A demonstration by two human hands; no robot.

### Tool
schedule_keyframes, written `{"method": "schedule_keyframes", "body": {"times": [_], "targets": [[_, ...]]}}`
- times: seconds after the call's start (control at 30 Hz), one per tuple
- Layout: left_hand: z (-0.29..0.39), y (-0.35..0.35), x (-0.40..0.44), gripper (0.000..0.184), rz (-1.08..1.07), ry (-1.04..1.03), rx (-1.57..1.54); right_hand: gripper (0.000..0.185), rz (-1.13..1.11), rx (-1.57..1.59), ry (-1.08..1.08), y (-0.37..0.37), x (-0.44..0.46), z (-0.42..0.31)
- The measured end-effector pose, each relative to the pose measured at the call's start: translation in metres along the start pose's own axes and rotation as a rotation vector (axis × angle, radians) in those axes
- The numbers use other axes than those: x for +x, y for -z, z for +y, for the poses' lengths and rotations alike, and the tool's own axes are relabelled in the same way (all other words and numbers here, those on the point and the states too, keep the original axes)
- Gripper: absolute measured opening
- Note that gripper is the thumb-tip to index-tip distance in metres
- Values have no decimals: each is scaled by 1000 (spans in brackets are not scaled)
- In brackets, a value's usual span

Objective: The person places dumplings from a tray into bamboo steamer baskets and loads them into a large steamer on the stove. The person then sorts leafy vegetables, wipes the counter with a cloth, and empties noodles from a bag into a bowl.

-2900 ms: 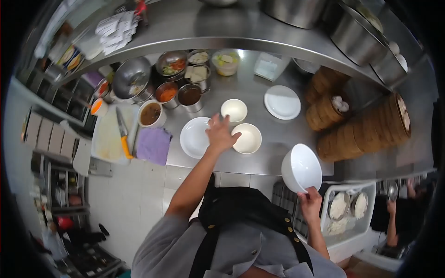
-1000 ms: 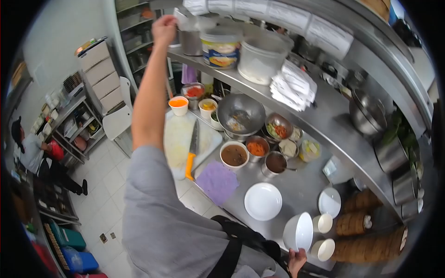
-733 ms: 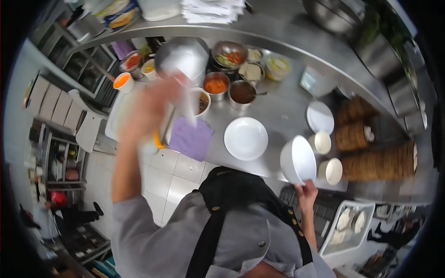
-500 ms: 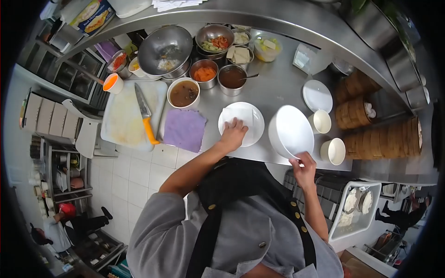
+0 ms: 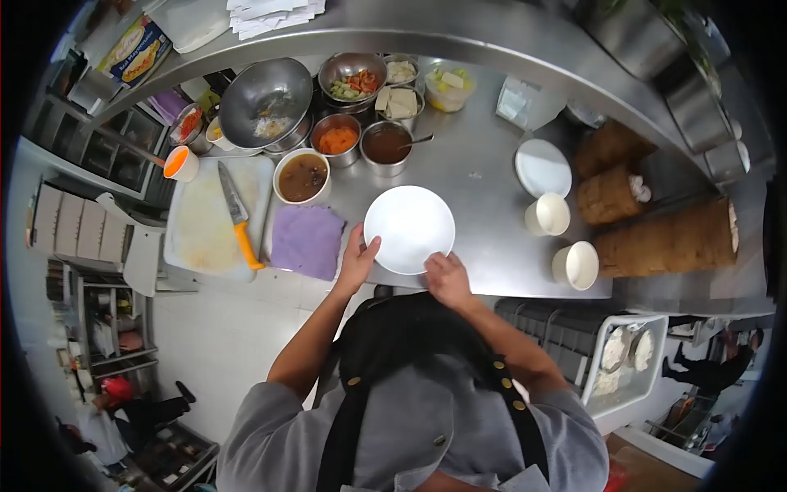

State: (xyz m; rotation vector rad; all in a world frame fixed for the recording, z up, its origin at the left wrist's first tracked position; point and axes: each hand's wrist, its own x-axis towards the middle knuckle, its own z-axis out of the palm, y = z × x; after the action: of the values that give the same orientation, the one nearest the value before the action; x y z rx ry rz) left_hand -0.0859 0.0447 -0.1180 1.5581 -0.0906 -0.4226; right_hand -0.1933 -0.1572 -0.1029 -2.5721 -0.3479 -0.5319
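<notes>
A large white bowl (image 5: 410, 230) is in front of me at the front edge of the steel counter, where the plate was; that plate and its paper are hidden from sight. My left hand (image 5: 358, 261) grips the bowl's left rim, thumb near the edge. With fingers curled, my right hand (image 5: 448, 280) holds the near right rim. To the left of my left hand lies a folded purple cloth (image 5: 307, 242). Behind the cloth stands a tub of brown soup (image 5: 302, 178).
A knife (image 5: 238, 213) with an orange handle lies on a white cutting board (image 5: 193, 213). Metal bowls of chopped vegetables (image 5: 352, 82) and a pot of brown sauce (image 5: 385, 146) stand behind. At right are paper tubs (image 5: 575, 266), a white plate (image 5: 543, 168) and bamboo steamers (image 5: 672, 238).
The white bowl has moved left, over the spot where the plate with paper lay. My left hand has left the paper and taken the bowl's rim; my right hand came along with the bowl.
</notes>
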Motion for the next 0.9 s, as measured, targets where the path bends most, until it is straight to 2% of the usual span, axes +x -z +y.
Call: {"method": "schedule_keyframes", "body": {"times": [0.03,0.1,0.13,0.2,0.23,0.3,0.33,0.37,0.4,0.43,0.47,0.5,0.53,0.57,0.6,0.63,0.67,0.77,0.8,0.9], "targets": [[-2,-4,7,51,29,-117,215,13,-30,17,-91,5,4,-4],[-6,-3,15,52,112,-329,646,33,-87,42,-278,18,12,-12],[24,-8,13,58,150,-300,736,39,-114,74,-336,40,22,-19],[68,-16,25,52,227,-377,594,53,-170,129,-440,85,53,-28],[82,-23,35,49,274,-408,522,61,-98,212,-388,89,59,2],[110,-63,66,27,158,-425,154,45,49,434,-539,96,81,87],[92,-91,100,22,-25,-401,-196,38,145,570,-604,99,104,129],[98,-119,122,23,-87,-234,-334,28,249,746,-735,105,138,150],[105,-147,143,24,-154,-72,-471,25,214,658,-675,108,168,178],[108,-175,167,27,-97,30,-531,23,149,468,-645,107,196,208],[108,-197,193,30,-38,132,-589,29,100,445,-732,98,225,246],[103,-216,220,32,121,94,-433,32,97,442,-599,83,245,298],[96,-235,246,33,278,69,-275,34,87,204,-428,56,264,373],[93,-250,271,35,429,48,-118,37,70,133,-367,46,288,402],[92,-261,289,36,532,25,-126,40,58,62,-306,37,312,429],[90,-265,305,38,637,3,-123,43,24,161,-372,37,336,419],[84,-268,319,40,741,-9,-115,45,-126,258,-620,43,356,397],[68,-270,359,45,661,78,12,46,-243,-161,-184,33,396,393],[78,-264,354,47,703,142,-221,41,-194,-78,-61,8,412,460],[75,-256,362,49,636,170,-185,33,-293,-179,-126,13,426,440]]}}
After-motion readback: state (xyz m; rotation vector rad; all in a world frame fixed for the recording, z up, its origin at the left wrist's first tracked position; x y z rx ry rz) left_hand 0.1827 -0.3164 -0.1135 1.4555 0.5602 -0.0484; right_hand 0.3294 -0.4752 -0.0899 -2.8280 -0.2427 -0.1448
